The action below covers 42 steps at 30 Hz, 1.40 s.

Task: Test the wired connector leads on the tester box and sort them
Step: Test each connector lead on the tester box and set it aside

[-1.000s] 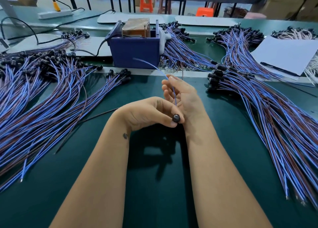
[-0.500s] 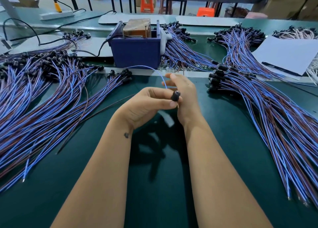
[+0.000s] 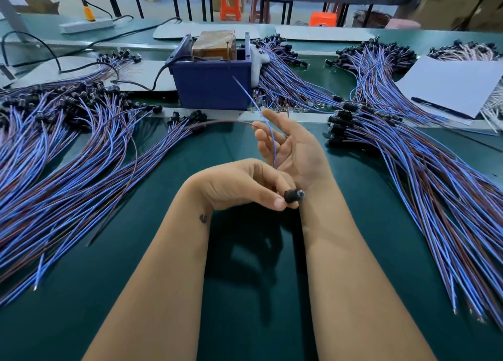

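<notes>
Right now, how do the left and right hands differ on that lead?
The left hand is curled, pinching the lead's black connector between thumb and fingertips; the right hand is open, palm turned inward, fingers loosely spread. The left hand sits nearer the camera; the right hand is farther, toward the blue tester box. The blue wire runs across the right hand's fingers. Both hands touch the same lead.

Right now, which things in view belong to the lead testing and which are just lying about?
Job: left hand pinching black connector; right hand with blue wire; blue tester box; lead piles.

Lying about: paper sheet, pen, power strip, orange stools.
</notes>
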{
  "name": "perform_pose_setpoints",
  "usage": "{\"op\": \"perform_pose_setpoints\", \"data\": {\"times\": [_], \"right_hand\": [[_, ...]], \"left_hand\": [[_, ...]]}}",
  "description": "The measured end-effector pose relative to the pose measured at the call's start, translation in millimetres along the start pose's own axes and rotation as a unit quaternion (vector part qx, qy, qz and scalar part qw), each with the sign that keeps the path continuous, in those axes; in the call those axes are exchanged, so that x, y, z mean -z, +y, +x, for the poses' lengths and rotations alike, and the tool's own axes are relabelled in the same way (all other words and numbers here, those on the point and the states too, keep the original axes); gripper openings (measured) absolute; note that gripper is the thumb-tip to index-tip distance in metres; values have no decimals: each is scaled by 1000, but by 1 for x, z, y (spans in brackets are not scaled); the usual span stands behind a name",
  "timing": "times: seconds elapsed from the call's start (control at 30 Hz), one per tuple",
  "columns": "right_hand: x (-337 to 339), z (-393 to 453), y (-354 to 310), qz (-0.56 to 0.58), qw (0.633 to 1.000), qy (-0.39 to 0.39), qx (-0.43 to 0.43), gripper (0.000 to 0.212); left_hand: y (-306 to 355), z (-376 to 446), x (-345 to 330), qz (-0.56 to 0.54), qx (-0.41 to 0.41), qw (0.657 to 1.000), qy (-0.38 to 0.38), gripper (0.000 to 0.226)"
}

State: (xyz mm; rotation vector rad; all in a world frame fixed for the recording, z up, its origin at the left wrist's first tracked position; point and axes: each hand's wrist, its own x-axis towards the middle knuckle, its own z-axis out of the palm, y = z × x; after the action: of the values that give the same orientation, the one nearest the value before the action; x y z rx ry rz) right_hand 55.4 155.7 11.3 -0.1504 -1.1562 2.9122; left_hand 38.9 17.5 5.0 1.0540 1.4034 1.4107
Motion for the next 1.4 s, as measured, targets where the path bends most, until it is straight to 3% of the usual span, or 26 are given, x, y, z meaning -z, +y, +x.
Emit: {"op": "perform_pose_setpoints", "data": {"times": [0.07, 0.17, 0.23, 0.3, 0.37, 0.47, 0.57, 0.63, 0.7, 0.77, 0.97, 1.2, 1.4], "right_hand": [[1, 1, 0, 3, 1000, 16, 25, 17], [4, 3, 1, -18, 998, 30, 57, 15], [5, 4, 1, -20, 997, 29, 64, 17], [4, 4, 1, -23, 998, 21, 63, 20], [1, 5, 5, -55, 996, 20, 62, 24], [-10, 7, 17, -138, 984, 51, 96, 32], [-19, 8, 30, -259, 953, 73, 141, 20], [-21, 8, 37, -364, 912, 87, 166, 13], [-21, 8, 40, -444, 869, 109, 187, 17], [-22, 8, 42, -467, 853, 121, 199, 20], [-20, 10, 42, -490, 841, 125, 195, 14], [-16, 15, 41, -492, 848, 121, 156, 8], [-17, 13, 39, -476, 847, 149, 184, 20]], "left_hand": [[-1, -3, 4, 5, 16, 1000, 9, 33], [-1, -17, 16, -33, -25, 999, 18, 36], [-1, -25, 24, -30, -56, 996, 62, 34], [-3, -23, 29, -6, -44, 980, 192, 20], [-5, -14, 30, -8, -10, 940, 341, 21], [-3, -1, 27, -36, 21, 899, 437, 30], [-2, 6, 21, -27, 9, 887, 462, 34], [-2, 8, 18, -26, -12, 880, 473, 34], [-1, 8, 16, -47, -30, 872, 487, 33], [-2, 8, 15, -51, -36, 866, 497, 32], [-4, 9, 14, -31, -40, 858, 512, 30], [-12, 10, 21, 78, -4, 823, 563, 34], [-11, 4, 31, 0, -9, 792, 610, 32]]}}
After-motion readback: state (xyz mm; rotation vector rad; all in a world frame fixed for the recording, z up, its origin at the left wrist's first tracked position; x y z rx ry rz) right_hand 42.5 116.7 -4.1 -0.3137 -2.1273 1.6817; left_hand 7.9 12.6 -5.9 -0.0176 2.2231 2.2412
